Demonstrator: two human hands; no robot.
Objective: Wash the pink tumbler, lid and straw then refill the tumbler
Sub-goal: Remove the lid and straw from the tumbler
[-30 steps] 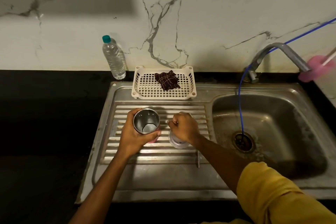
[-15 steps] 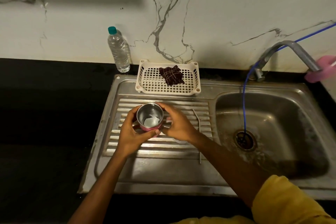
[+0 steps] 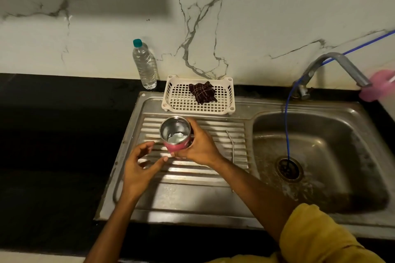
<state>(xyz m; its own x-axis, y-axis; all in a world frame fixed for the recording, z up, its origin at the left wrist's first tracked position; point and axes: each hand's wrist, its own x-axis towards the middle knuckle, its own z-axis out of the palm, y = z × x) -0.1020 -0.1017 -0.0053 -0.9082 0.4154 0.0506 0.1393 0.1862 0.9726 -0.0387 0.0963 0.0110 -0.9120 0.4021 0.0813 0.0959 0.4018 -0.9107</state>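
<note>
Steel drainboard — 1 white basket at back, 1 straw on ribs, 1 bottle on counter

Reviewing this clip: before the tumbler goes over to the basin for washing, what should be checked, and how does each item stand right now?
1. Right hand grips the tumbler: ok.
2. Left hand off the tumbler, open: ok.
3. Tumbler mouth uncovered: ok.
4. Straw out, lying on the drainboard: ok.
5. Lid located: cannot tell, not visible.
6. Water running from the tap: cannot tell.
</note>
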